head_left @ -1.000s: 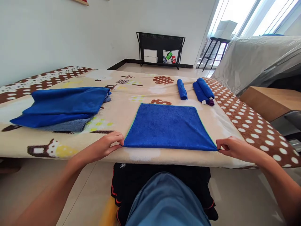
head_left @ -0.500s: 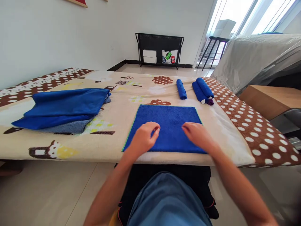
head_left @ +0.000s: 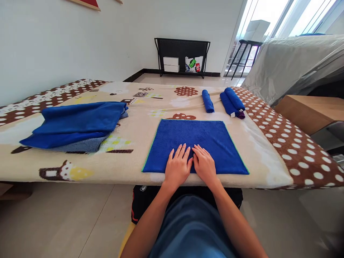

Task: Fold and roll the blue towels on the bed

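A blue towel (head_left: 193,134) lies spread flat near the front edge of a patterned blanket-covered table (head_left: 139,118). My left hand (head_left: 178,166) and my right hand (head_left: 204,165) rest side by side on the towel's near middle, palms down, fingers stretched out and lying flat. Neither hand holds anything.
A loose pile of blue and grey towels (head_left: 77,123) lies at the left. Rolled blue towels (head_left: 208,101) (head_left: 232,102) sit at the far right of the table. A wooden cabinet (head_left: 309,111) and a covered sofa (head_left: 292,64) stand to the right; a black rack (head_left: 182,57) is against the far wall.
My hands let go of the towel's near corners, moved inward over it, and now lie flat together at its near middle.
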`<state>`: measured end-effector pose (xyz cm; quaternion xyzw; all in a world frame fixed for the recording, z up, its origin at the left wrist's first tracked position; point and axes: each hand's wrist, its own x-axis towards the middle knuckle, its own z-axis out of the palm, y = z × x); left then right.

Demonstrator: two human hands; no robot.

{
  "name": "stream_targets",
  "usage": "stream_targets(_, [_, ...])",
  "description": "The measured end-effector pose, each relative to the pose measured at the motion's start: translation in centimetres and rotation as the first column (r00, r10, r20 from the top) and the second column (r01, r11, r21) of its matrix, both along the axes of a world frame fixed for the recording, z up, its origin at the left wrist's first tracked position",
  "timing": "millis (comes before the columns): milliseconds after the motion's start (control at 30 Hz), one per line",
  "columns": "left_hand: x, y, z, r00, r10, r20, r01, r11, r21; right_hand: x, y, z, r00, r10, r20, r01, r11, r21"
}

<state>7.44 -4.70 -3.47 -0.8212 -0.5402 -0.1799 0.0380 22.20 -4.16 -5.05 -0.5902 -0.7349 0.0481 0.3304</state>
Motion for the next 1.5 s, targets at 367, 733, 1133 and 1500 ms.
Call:
stream_targets(367, [-8.9,-0.8,0.0,0.988,0.153,-0.015,-0.153,0.988,-0.018,10.3,-3.2,-1.6,0.983,-0.182,-0.027,0.184,0.981,0.069])
stream_targets(733, [-3.6,-0.7,2.3,0.996,0.087,-0.002,-0.087,0.992,-0.087,6.1,-2.1,0.7,0.999,-0.039,-0.019,0.039,0.999,-0.003])
stream_targets(1133, [-2.2,1.9,0.5,0.998,0.062,-0.008,-0.062,0.992,-0.106,8.2,0.9,-0.3,0.992,-0.119,0.036,0.122,0.990,-0.071])
stream_targets(1500, [-6.7,2.5,3.6,0.975,0.177,-0.133,-0.194,0.972,-0.132,12.7,1.5,1.1,0.926,-0.194,0.323,0.229,0.971,-0.072])
